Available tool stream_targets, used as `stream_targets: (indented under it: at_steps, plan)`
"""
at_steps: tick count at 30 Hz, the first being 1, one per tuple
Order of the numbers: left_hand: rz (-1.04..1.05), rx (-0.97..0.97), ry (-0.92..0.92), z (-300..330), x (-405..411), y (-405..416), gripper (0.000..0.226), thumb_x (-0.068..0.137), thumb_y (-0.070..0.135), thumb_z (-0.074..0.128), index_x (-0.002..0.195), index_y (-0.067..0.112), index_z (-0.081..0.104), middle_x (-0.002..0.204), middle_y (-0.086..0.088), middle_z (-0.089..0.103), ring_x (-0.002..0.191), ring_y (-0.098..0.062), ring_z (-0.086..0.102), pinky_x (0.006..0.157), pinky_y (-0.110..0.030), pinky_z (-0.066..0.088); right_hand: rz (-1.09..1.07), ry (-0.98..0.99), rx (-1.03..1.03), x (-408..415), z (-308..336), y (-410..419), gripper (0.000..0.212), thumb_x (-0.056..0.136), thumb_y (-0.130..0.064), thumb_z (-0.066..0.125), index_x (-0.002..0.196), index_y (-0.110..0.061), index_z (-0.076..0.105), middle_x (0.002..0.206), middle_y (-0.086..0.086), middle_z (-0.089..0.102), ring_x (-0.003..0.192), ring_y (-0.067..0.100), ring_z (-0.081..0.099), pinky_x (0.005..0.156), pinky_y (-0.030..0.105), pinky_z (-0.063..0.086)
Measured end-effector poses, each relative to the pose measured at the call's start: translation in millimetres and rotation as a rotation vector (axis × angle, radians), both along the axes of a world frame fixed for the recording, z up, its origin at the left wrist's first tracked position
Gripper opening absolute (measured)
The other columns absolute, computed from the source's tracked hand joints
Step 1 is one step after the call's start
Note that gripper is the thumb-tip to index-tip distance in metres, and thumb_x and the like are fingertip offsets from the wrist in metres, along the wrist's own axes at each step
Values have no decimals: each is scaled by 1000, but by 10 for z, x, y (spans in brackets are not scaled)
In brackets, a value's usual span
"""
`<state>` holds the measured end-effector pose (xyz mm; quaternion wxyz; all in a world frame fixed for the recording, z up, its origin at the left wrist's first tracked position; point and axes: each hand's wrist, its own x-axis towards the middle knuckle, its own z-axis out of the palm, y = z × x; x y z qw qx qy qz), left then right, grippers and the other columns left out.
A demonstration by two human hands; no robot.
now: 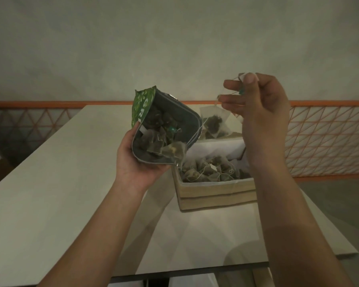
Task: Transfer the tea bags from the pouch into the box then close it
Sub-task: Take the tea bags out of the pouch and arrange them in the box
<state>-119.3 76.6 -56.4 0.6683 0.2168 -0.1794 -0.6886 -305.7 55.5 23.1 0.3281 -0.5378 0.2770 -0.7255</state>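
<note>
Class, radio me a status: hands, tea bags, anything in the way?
Left hand grips open pouch. Right hand pinches tea bag above box. Nothing blocking.

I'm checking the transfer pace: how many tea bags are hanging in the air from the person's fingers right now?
1: a translucent pyramid tea bag dangles by its string from the right hand, above the open cardboard box. Others lie in box and pouch.

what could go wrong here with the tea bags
1. The right hand pinches only the tag; the hanging tea bag may swing and miss the box, or its string may snag the pouch rim.
2. The left hand holds the pouch tilted, mouth open, with one bag at the lip; it might slide out onto the table.
</note>
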Motion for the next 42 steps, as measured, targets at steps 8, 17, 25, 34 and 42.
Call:
stream_targets:
  at_steps: [8,17,25,34,42]
  plan:
    - [-21,-34,40,-13,-5,-33,46,96,47,48,112,15,77,136,-15,63,121,-36,60,87,-45,56,-20,66,122,-242,-138,-167,21,102,-22,50,105,-3,58,101,8,73,78,24,72,72,31,59]
    - [-5,-25,29,-13,-22,-19,48,97,47,47,104,13,80,126,-16,68,110,-36,66,85,-46,58,-207,666,369,-288,-709,-295,37,100,-39,48,67,-27,59,75,0,62,72,18,62,60,28,45]
    - [1,-18,13,-16,-16,-8,49,96,48,45,103,15,81,129,-16,67,113,-36,64,90,-45,56,-15,1156,560,-230,-813,-414,33,81,-28,76,113,-29,68,119,-2,58,97,14,58,90,31,49]
    - [-26,-11,28,-40,23,-8,49,96,49,47,108,14,79,139,-17,60,130,-35,53,100,-47,49,-193,1537,677,-152,-720,-328,37,91,-52,55,119,-29,63,114,0,65,106,24,59,97,44,47]
    - [23,17,-19,-15,-3,3,51,96,50,46,105,13,80,126,-16,68,108,-33,68,91,-41,55,-242,828,-122,289,-438,212,7,86,-17,69,91,-20,71,81,-8,61,78,8,52,67,19,41]
